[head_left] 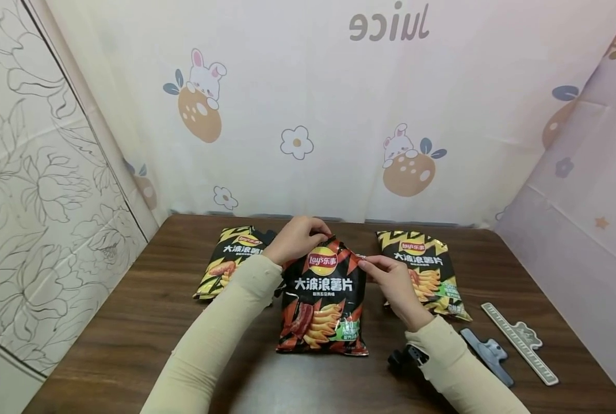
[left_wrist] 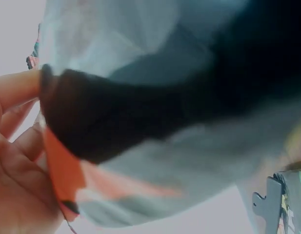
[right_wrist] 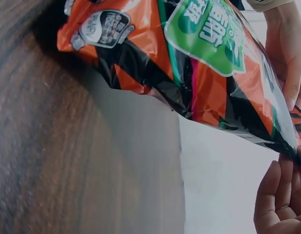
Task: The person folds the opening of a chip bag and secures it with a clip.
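Observation:
A red and black potato chip bag (head_left: pixel 320 322) stands nearly upright in the middle of the table, its printed front facing the head camera. My left hand (head_left: pixel 299 237) grips its top edge at the left. At the top right corner, my right hand (head_left: pixel 394 283) pinches the bag between thumb and fingers. In the left wrist view the chip bag (left_wrist: pixel 121 122) fills most of the picture, blurred, with left-hand fingers (left_wrist: pixel 18 92) at its edge. The right wrist view has the bag's lower front (right_wrist: pixel 204 63) near the tabletop. Whether its top is sealed I cannot tell.
Two yellow and black chip bags lie behind, one at left (head_left: pixel 225 261) partly hidden by my left arm, one at right (head_left: pixel 427 276). A dark clip (head_left: pixel 265 236) shows at the left bag's top. A grey clip (head_left: pixel 486 353) and a long pale clip (head_left: pixel 517 342) lie at right.

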{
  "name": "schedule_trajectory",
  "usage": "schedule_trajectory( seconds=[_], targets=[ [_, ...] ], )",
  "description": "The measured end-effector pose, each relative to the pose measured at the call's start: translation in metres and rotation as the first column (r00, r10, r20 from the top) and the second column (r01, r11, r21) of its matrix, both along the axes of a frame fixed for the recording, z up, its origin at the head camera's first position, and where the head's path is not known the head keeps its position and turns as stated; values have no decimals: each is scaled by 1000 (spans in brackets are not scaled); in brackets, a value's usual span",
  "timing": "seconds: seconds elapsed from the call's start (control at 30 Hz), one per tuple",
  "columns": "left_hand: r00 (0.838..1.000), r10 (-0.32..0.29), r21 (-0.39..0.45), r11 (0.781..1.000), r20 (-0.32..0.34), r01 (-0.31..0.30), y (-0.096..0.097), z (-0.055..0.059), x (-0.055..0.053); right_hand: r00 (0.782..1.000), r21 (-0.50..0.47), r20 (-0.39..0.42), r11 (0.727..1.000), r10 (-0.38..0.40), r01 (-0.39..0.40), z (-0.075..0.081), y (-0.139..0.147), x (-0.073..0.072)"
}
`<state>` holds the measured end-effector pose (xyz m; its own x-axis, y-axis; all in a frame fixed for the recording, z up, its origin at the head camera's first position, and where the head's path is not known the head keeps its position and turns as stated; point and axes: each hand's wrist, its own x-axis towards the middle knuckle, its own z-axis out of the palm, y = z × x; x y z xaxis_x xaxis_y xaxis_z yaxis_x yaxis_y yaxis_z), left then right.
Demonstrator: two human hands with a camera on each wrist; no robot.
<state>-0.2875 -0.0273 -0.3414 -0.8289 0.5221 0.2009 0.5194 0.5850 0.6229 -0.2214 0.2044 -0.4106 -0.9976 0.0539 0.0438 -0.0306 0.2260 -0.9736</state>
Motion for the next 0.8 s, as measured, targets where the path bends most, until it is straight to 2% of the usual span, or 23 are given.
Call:
schedule_trajectory(
  seconds=[0.4,0.63,0.8],
  targets=[
    [1000,-10,35,999,8,10,-4,0,-2,1000,-19,0,1000,20,-20,4,1,1],
    [1000,-23,46,999,-18,24,-5,-1,-3,1000,-21,4,1000,13,-13,3,3,1],
    [999,-40,40,998,-4,40,-6,0,-5,1000,11,-5,1000,11,-11,2,6,2]
  ],
)
